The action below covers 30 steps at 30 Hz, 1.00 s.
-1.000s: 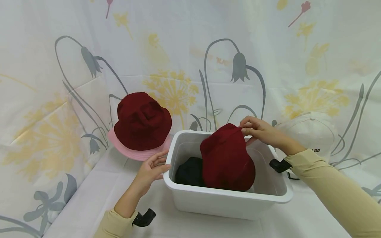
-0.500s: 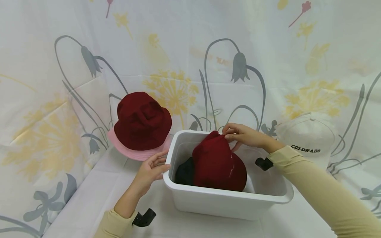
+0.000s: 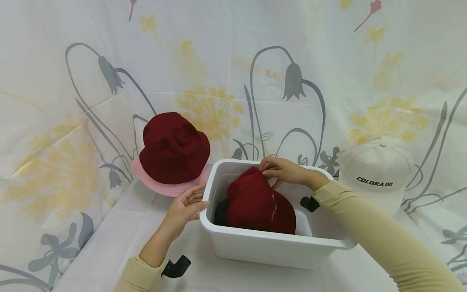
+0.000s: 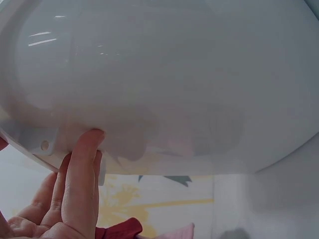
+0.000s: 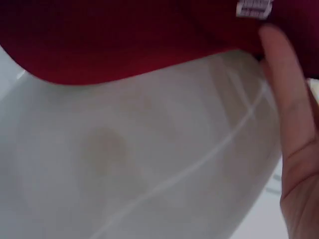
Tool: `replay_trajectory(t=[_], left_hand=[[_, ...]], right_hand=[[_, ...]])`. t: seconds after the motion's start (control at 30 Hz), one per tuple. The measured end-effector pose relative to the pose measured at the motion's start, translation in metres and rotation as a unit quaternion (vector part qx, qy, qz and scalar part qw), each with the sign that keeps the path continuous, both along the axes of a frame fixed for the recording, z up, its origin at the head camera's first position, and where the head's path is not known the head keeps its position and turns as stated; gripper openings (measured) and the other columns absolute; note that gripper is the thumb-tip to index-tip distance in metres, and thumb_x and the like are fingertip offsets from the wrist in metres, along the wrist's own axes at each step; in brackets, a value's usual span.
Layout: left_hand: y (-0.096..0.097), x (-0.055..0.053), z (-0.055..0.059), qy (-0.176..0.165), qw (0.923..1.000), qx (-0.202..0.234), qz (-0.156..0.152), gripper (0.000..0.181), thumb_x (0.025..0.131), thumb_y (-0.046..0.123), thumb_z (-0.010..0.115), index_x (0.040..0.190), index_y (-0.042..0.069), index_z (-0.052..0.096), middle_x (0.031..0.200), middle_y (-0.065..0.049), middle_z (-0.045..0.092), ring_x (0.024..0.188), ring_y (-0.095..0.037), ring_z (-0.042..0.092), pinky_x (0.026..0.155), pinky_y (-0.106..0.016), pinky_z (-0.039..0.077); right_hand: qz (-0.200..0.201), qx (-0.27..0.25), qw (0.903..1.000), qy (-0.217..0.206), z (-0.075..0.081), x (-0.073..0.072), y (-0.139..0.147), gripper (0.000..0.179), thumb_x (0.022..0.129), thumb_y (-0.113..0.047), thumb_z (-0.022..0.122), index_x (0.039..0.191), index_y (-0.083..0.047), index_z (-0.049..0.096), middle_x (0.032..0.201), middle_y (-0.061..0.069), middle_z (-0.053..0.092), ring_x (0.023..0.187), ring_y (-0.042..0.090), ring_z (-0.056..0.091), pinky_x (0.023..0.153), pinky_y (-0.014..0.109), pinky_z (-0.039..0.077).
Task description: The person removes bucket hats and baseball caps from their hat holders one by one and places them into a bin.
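My right hand [image 3: 282, 170] pinches the edge of a dark red baseball cap [image 3: 251, 200] inside the white plastic bin [image 3: 255, 236]. Pale lettering shows on the cap's front, and its brim points right. In the right wrist view the cap's red underside [image 5: 124, 45] and a small white label [image 5: 254, 8] show beside a finger. A dark hat [image 3: 221, 213] lies to the cap's left in the bin, mostly hidden. My left hand [image 3: 181, 209] rests at the bin's left rim; in the left wrist view its fairly straight fingers [image 4: 82, 179] touch the bin's outer wall [image 4: 164, 74].
Left of the bin, a dark red bucket hat [image 3: 173, 148] sits on a pink hat [image 3: 164, 187]. To the right stands a cream cap [image 3: 375, 166] marked COLORADO. A flower-print cloth [image 3: 219, 48] hangs behind the white-covered table [image 3: 120, 219].
My right hand has moved left and down with the red baseball cap, lowering it deeper into the bin over more of the dark hat. The left hand has stayed at the rim.
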<state>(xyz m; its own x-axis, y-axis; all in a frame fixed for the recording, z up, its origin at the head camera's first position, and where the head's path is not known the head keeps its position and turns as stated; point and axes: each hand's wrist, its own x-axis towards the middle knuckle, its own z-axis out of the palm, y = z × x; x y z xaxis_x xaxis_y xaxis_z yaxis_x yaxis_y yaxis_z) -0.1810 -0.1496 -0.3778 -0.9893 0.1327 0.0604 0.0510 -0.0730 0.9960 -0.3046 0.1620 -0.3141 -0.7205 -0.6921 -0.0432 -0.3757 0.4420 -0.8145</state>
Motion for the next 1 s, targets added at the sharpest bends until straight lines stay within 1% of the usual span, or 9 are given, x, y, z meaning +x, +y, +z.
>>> replay_trajectory(t=[0.2,0.27,0.37,0.5,0.53,0.7,0.83,0.93,1.0], left_hand=[[0.001,0.0,0.0,0.0,1.0,-0.002,-0.001,0.056,0.084,0.004,0.063,0.136,-0.001,0.042,0.116,-0.019,0.057,0.097,-0.02,0.059,0.074,-0.038,0.053],[0.002,0.0,-0.001,-0.001,1.0,-0.002,-0.001,0.056,0.084,0.004,0.063,0.136,-0.001,0.042,0.115,-0.019,0.057,0.096,-0.019,0.059,0.073,-0.038,0.053],[0.002,0.001,-0.001,-0.003,1.0,-0.002,0.001,0.057,0.084,0.003,0.063,0.137,-0.001,0.041,0.116,-0.019,0.057,0.096,-0.019,0.059,0.073,-0.038,0.053],[0.001,0.0,0.0,-0.001,1.0,-0.003,0.003,0.056,0.085,0.003,0.062,0.137,0.0,0.042,0.118,-0.02,0.056,0.097,-0.019,0.059,0.074,-0.038,0.053],[0.0,0.0,0.0,0.0,1.0,-0.004,0.003,0.056,0.085,0.003,0.062,0.137,0.0,0.042,0.118,-0.021,0.056,0.097,-0.019,0.059,0.074,-0.037,0.053],[0.0,0.0,0.001,0.0,1.0,-0.005,0.003,0.055,0.085,0.003,0.062,0.137,0.0,0.042,0.118,-0.02,0.056,0.096,-0.018,0.059,0.073,-0.037,0.053],[0.0,0.001,0.0,-0.005,1.0,-0.002,0.003,0.056,0.085,0.003,0.062,0.137,-0.001,0.042,0.116,-0.019,0.056,0.096,-0.018,0.059,0.073,-0.037,0.053],[0.0,0.001,0.001,-0.004,1.0,0.0,0.002,0.057,0.085,0.003,0.062,0.137,-0.001,0.041,0.116,-0.018,0.056,0.096,-0.018,0.059,0.073,-0.036,0.053],[0.0,0.001,0.001,-0.001,1.0,0.001,0.002,0.056,0.085,0.003,0.062,0.137,-0.001,0.041,0.116,-0.018,0.057,0.096,-0.018,0.059,0.073,-0.037,0.053]], right_hand=[[-0.007,-0.002,0.9999,0.007,-0.005,0.007,-0.005,0.028,0.092,-0.006,0.057,0.116,0.004,0.047,0.114,0.024,0.052,0.097,0.031,0.06,0.065,0.038,0.055],[0.004,0.002,0.9999,0.01,-0.005,0.009,-0.003,0.031,0.09,-0.006,0.06,0.115,0.006,0.047,0.113,0.025,0.052,0.097,0.031,0.06,0.068,0.039,0.055],[0.037,0.037,0.9974,0.049,-0.002,0.014,0.002,0.028,0.086,-0.009,0.066,0.109,0.001,0.055,0.109,0.017,0.056,0.097,0.027,0.06,0.075,0.037,0.052],[0.092,0.078,0.9878,0.099,0.0,0.021,0.006,0.026,0.08,-0.01,0.073,0.103,-0.008,0.062,0.106,0.005,0.059,0.099,0.025,0.059,0.08,0.036,0.05],[0.104,0.078,0.9861,0.103,0.0,0.022,0.007,0.028,0.078,-0.009,0.074,0.104,-0.008,0.063,0.107,0.004,0.059,0.099,0.025,0.058,0.08,0.036,0.051],[0.151,0.06,0.9792,0.121,-0.007,0.024,0.005,0.038,0.074,-0.001,0.076,0.109,-0.004,0.061,0.111,0.009,0.056,0.099,0.029,0.055,0.075,0.04,0.053],[0.174,0.065,0.9694,0.161,-0.013,0.024,-0.003,0.039,0.074,-0.004,0.076,0.111,-0.006,0.061,0.112,0.009,0.055,0.099,0.029,0.053,0.075,0.04,0.053],[0.183,0.08,0.9615,0.189,-0.016,0.026,-0.011,0.041,0.076,-0.01,0.077,0.114,-0.01,0.061,0.114,0.006,0.055,0.1,0.026,0.052,0.079,0.041,0.049],[0.189,0.088,0.9577,0.198,-0.016,0.028,-0.018,0.044,0.076,-0.012,0.077,0.117,-0.012,0.06,0.115,0.004,0.054,0.101,0.024,0.05,0.083,0.042,0.046]])
